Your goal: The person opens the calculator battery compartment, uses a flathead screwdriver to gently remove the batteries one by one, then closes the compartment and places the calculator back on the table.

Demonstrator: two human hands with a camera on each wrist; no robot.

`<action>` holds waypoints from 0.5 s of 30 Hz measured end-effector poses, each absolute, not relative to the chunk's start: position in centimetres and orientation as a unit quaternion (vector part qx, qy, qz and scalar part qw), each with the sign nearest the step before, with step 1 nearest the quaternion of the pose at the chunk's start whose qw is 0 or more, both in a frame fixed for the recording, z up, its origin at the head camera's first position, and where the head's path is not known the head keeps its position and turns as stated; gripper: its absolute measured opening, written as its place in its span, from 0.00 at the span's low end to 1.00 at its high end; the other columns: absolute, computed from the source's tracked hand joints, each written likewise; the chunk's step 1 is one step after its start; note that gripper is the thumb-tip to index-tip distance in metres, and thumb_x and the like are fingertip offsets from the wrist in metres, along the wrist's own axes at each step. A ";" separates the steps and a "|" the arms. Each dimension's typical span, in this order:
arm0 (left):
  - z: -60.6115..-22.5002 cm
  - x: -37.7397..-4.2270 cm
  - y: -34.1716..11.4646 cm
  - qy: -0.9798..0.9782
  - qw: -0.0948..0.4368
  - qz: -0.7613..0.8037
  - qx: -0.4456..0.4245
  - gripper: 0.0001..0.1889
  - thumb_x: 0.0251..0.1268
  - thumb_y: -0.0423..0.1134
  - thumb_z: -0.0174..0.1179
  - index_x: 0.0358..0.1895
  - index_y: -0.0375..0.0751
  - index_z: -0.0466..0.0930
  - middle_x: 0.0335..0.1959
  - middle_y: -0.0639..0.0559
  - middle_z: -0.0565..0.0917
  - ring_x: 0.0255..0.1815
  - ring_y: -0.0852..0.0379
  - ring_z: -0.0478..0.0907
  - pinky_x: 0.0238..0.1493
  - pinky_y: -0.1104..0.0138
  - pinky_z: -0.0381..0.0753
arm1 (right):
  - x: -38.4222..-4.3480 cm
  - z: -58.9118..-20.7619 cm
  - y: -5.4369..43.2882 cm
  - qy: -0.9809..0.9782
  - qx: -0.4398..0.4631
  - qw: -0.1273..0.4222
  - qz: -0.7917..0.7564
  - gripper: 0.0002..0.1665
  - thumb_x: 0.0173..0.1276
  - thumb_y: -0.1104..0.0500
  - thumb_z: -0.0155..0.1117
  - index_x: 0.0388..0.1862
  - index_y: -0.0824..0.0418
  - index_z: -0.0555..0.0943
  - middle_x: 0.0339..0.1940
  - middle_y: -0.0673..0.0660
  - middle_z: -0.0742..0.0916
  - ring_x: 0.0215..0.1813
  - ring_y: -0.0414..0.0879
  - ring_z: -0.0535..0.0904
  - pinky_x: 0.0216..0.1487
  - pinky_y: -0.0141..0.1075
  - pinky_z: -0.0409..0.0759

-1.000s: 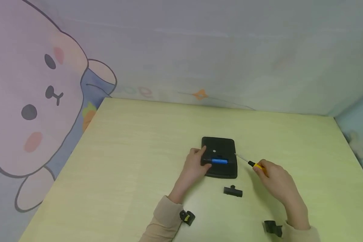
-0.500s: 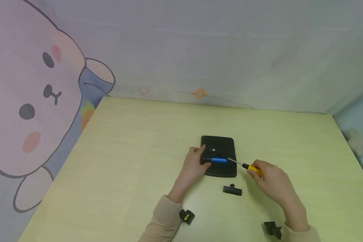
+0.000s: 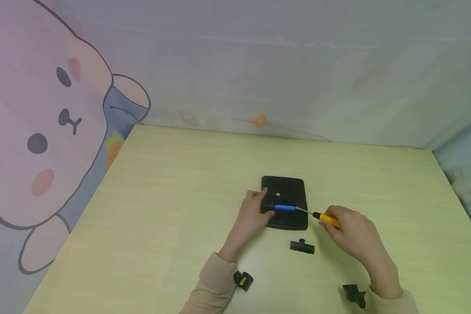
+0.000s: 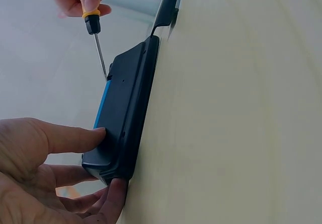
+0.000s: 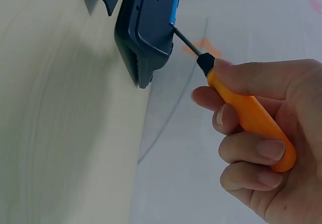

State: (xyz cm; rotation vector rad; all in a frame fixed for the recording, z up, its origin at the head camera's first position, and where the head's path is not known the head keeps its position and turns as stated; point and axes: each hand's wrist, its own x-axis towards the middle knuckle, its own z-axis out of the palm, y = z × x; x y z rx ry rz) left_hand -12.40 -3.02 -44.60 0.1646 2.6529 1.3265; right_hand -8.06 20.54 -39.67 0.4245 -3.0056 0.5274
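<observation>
A flat black device, calculator-like in shape, lies on the table with a battery slot facing up. In that slot sits a blue battery. My left hand grips the device's left edge, thumb on its near side and fingers at its far side and end. A screwdriver with a yellow-orange handle and black collar is held in my right hand, fingers curled round the handle. Its metal tip touches the slot at the battery's right end. The black battery cover lies on the table just nearer than the device.
The pale yellow-green table extends around the device, its far edge against a printed cloth backdrop. Black camera mounts stick out at the left wrist and right wrist.
The screwdriver tip has moved left from the device's right edge to the battery's right end, staying there over the last half second. My left hand and the cover stay put.
</observation>
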 end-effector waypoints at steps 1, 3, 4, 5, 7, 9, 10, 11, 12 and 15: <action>-44.6 -12.4 -3.0 0.889 0.086 0.445 0.055 0.35 0.61 0.34 0.64 0.71 0.35 0.62 0.63 0.34 0.68 0.61 0.41 0.70 0.60 0.52 0.74 | -8.0 -39.6 20.5 -0.975 0.138 0.032 0.171 0.07 0.59 0.58 0.70 0.33 0.59 0.82 0.24 0.50 0.81 0.22 0.41 0.68 0.23 0.33 0.65; -44.6 -12.4 -3.0 0.890 0.086 0.445 0.054 0.35 0.61 0.34 0.64 0.71 0.35 0.62 0.63 0.34 0.68 0.61 0.41 0.70 0.60 0.52 0.74 | -8.0 -39.4 20.3 -0.975 0.140 0.035 0.170 0.07 0.59 0.58 0.70 0.33 0.60 0.82 0.24 0.51 0.82 0.22 0.41 0.68 0.23 0.33 0.66; -44.6 -12.4 -3.0 0.890 0.086 0.445 0.054 0.35 0.61 0.34 0.64 0.71 0.35 0.62 0.63 0.34 0.68 0.62 0.41 0.70 0.60 0.52 0.74 | -8.0 -39.3 20.2 -0.975 0.140 0.038 0.169 0.07 0.58 0.58 0.71 0.33 0.60 0.83 0.25 0.51 0.83 0.22 0.41 0.69 0.22 0.33 0.67; -44.7 -12.4 -3.0 0.890 0.087 0.444 0.054 0.34 0.61 0.34 0.64 0.71 0.35 0.62 0.63 0.34 0.68 0.62 0.41 0.70 0.60 0.52 0.74 | -8.0 -39.2 20.1 -0.975 0.141 0.040 0.168 0.08 0.58 0.59 0.71 0.32 0.61 0.83 0.25 0.51 0.83 0.22 0.41 0.69 0.22 0.33 0.68; -44.7 -12.5 -3.0 0.891 0.088 0.442 0.053 0.34 0.61 0.34 0.63 0.71 0.36 0.62 0.63 0.34 0.68 0.62 0.41 0.70 0.61 0.53 0.74 | -7.9 -39.0 20.0 -0.975 0.144 0.045 0.161 0.08 0.57 0.59 0.71 0.32 0.61 0.83 0.25 0.52 0.83 0.22 0.41 0.70 0.22 0.33 0.69; -44.8 -12.5 -3.0 0.892 0.088 0.441 0.053 0.34 0.61 0.34 0.63 0.71 0.36 0.62 0.63 0.35 0.68 0.62 0.41 0.70 0.60 0.53 0.74 | -7.9 -38.7 19.7 -0.976 0.148 0.050 0.154 0.08 0.56 0.59 0.72 0.31 0.62 0.83 0.26 0.52 0.84 0.22 0.41 0.71 0.22 0.34 0.70; -44.8 -12.5 -3.0 0.892 0.088 0.440 0.053 0.34 0.61 0.34 0.63 0.71 0.36 0.62 0.63 0.35 0.68 0.62 0.41 0.70 0.60 0.53 0.74 | -7.9 -38.6 19.6 -0.976 0.149 0.054 0.150 0.08 0.56 0.59 0.72 0.31 0.62 0.84 0.26 0.52 0.84 0.22 0.41 0.72 0.22 0.34 0.71; -44.8 -12.5 -3.0 0.893 0.088 0.439 0.054 0.35 0.61 0.34 0.63 0.71 0.36 0.62 0.63 0.35 0.68 0.62 0.41 0.70 0.60 0.53 0.74 | -7.8 -38.4 19.5 -0.976 0.150 0.056 0.146 0.08 0.56 0.59 0.72 0.31 0.62 0.84 0.26 0.53 0.84 0.22 0.41 0.72 0.22 0.34 0.71; -44.8 -12.5 -3.0 0.893 0.087 0.439 0.054 0.35 0.61 0.34 0.64 0.71 0.36 0.62 0.63 0.35 0.68 0.61 0.41 0.70 0.60 0.53 0.74 | -7.8 -38.3 19.4 -0.976 0.151 0.059 0.142 0.08 0.55 0.59 0.72 0.31 0.62 0.84 0.26 0.53 0.84 0.22 0.41 0.73 0.22 0.34 0.72; -44.7 -12.4 -3.0 0.893 0.087 0.437 0.054 0.35 0.61 0.35 0.64 0.71 0.36 0.62 0.63 0.35 0.68 0.61 0.42 0.71 0.59 0.53 0.74 | -7.7 -38.0 19.0 -0.977 0.151 0.066 0.134 0.09 0.54 0.60 0.73 0.31 0.63 0.84 0.26 0.53 0.84 0.22 0.42 0.74 0.22 0.35 0.73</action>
